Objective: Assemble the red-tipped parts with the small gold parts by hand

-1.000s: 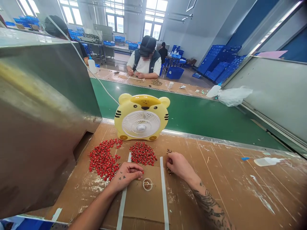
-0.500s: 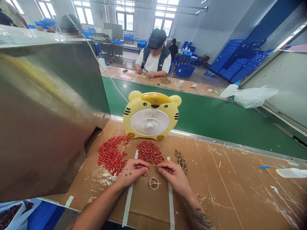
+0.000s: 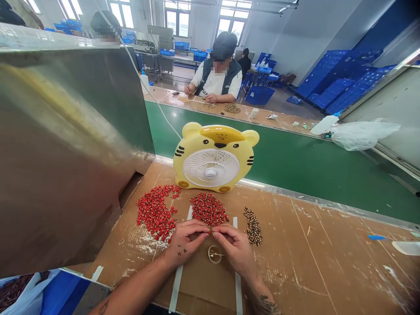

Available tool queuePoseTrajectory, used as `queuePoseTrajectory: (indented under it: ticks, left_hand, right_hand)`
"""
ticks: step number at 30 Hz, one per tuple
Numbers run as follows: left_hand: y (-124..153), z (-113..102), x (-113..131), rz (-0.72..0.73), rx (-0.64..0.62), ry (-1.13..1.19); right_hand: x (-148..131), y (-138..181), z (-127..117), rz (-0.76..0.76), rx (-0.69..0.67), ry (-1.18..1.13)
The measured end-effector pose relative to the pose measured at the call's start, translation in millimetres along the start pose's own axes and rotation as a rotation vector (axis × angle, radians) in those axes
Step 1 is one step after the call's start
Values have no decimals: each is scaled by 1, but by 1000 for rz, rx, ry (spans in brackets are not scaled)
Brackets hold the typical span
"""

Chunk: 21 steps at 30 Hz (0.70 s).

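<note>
My left hand (image 3: pixel 185 243) is closed in a pinch with a small red piece (image 3: pixel 208 232) at its fingertips. Facing it, my right hand (image 3: pixel 238 253) also pinches, but what its fingertips hold is too small to make out. The two sets of fingertips nearly meet, just in front of a middle pile of red pieces (image 3: pixel 208 209). Left of that lies a larger, looser pile of red pieces (image 3: pixel 152 214). Small brass-and-dark parts (image 3: pixel 253 225) form a pile beyond my right hand. Below the fingertips sits a small round clear dish (image 3: pixel 209 255) with a thin stick across it.
A yellow animal-faced fan (image 3: pixel 179 164) stands behind the piles. A large metal housing (image 3: pixel 82 153) borders the left side. Past the green belt (image 3: pixel 282 148), a co-worker (image 3: pixel 223 70) handles small parts. A clear plastic bag (image 3: pixel 361 133) lies at the right.
My hands have come closer together, their fingertips now almost touching. The whole view has shifted slightly, so the scene sits a little farther right.
</note>
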<state>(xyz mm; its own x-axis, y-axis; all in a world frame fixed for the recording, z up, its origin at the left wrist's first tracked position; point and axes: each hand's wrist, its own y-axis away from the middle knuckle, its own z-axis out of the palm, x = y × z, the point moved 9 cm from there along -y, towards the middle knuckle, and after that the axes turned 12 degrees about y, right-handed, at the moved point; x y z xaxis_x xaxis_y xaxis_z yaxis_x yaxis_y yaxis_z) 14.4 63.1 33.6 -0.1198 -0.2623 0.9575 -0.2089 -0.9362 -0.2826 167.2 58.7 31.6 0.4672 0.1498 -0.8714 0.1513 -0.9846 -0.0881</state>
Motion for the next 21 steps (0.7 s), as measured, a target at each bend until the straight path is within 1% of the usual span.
queuePoseTrajectory:
  ticks: [3,9,17,21]
  left_hand:
    - [0,-1,5,31,7,-33]
    - [0,0,6,41,4,-54]
    - [3,0,9,90,8,-134]
    - [5,1,10,94,-8,-142]
  right_hand:
    - [-1,0,3,-18,-7,15]
    - [-7,1,4,-78,20,52]
    - [-13,6,5,-87,47,67]
    - [-8,3,4,-63,45,49]
